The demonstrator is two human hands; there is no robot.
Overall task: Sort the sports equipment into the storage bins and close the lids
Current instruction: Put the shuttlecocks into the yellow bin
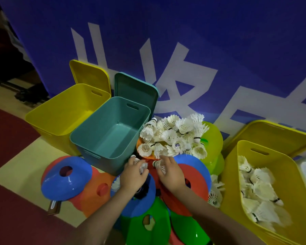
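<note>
Just in front of the shuttlecock pile, the left hand and right hand each grip shuttlecocks. Left of the pile stands the teal bin; right of it, the yellow bin holds shuttlecocks.

Matt plastic teal bin, glossy plastic cones, feathery white shuttlecocks.

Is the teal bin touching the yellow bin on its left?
Touching. In the head view the teal bin overlaps the near right corner of the left yellow bin, their walls pressed together with no floor showing between them.
</note>
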